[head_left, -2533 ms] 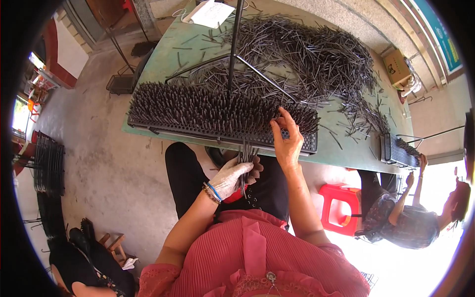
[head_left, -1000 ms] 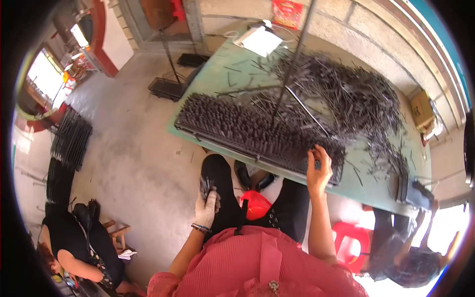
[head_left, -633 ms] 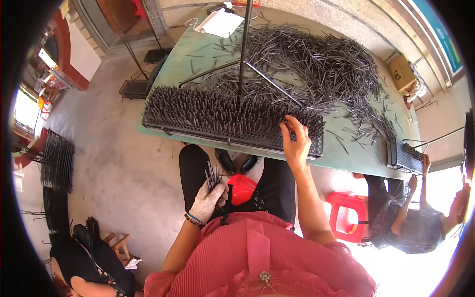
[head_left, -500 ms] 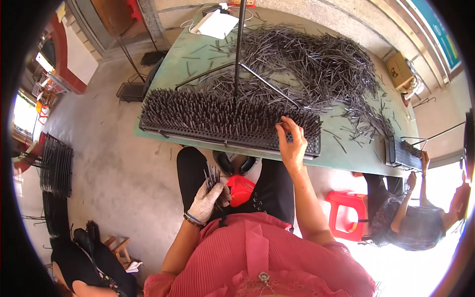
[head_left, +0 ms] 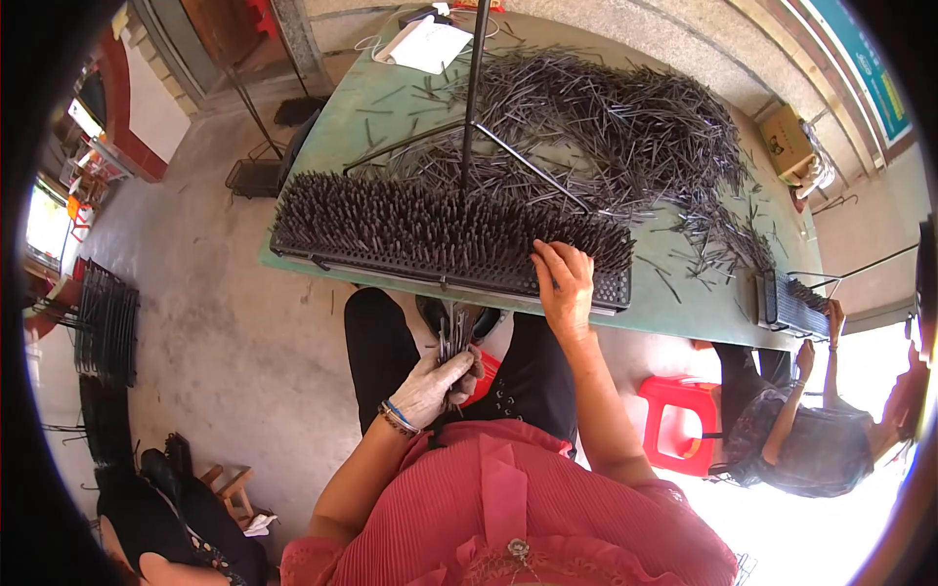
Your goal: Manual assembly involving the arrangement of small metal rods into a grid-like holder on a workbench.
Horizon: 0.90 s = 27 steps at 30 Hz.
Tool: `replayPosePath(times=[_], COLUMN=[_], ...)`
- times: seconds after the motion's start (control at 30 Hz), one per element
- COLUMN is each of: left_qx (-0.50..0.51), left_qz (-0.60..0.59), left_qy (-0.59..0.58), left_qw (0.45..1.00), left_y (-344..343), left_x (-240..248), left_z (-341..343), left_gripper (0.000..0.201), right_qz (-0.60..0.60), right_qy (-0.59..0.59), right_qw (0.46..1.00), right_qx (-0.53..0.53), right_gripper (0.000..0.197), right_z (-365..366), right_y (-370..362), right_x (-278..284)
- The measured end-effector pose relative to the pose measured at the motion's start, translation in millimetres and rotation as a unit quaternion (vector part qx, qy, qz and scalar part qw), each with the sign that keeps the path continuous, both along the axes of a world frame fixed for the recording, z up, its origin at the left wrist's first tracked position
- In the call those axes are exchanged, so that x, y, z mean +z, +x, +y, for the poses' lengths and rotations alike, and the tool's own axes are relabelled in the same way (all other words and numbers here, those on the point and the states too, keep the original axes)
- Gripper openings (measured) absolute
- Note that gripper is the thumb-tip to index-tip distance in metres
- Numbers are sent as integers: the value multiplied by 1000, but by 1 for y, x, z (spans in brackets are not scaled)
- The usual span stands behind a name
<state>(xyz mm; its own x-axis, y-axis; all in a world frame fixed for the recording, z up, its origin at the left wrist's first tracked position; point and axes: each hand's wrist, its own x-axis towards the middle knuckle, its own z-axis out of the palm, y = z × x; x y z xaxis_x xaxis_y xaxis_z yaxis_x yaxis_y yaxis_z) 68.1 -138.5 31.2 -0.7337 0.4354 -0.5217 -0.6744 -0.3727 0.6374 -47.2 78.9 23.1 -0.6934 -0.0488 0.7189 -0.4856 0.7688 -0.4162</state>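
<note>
My left hand [head_left: 437, 381] sits low over my lap, closed around a bundle of thin dark metal rods [head_left: 451, 332] that stick up toward the table edge. My right hand [head_left: 564, 285] reaches onto the long black perforated rack [head_left: 391, 230] at the near edge of the green table [head_left: 332, 127]. Its fingers rest among the upright rods that fill the rack near its right end. A large heap of loose dark rods [head_left: 625, 127] covers the table behind the rack.
A thin metal stand [head_left: 471, 88] rises from the table middle. White papers [head_left: 425, 44] lie at the far edge. Another person [head_left: 811, 430] sits at the right by a red stool [head_left: 679, 425] with a second small rack [head_left: 793, 308]. Black racks [head_left: 103, 322] lean at the left.
My left hand has stayed in my lap with the rod bundle. My right hand remains on the rack's right end; the view has shifted slightly as my head moved.
</note>
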Motion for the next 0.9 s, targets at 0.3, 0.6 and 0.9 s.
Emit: replayPosePath(times=[0.3, 0.6, 0.9], left_qx=[-20, -28, -37], left_qz=[43, 50, 39], left_qy=[-53, -49, -54], left_qw=[997, 997, 997], left_y=[-17, -21, -18], left_x=[15, 21, 16], left_z=[19, 26, 30], left_gripper=[26, 28, 27], right_qz=[6, -68, -60], right_qy=[14, -51, -20], right_qw=[1000, 996, 998], right_qx=[-19, -30, -26], right_gripper=[19, 11, 9], right_z=[-1, -2, 3], right_y=[2, 0, 3], right_x=[6, 14, 16])
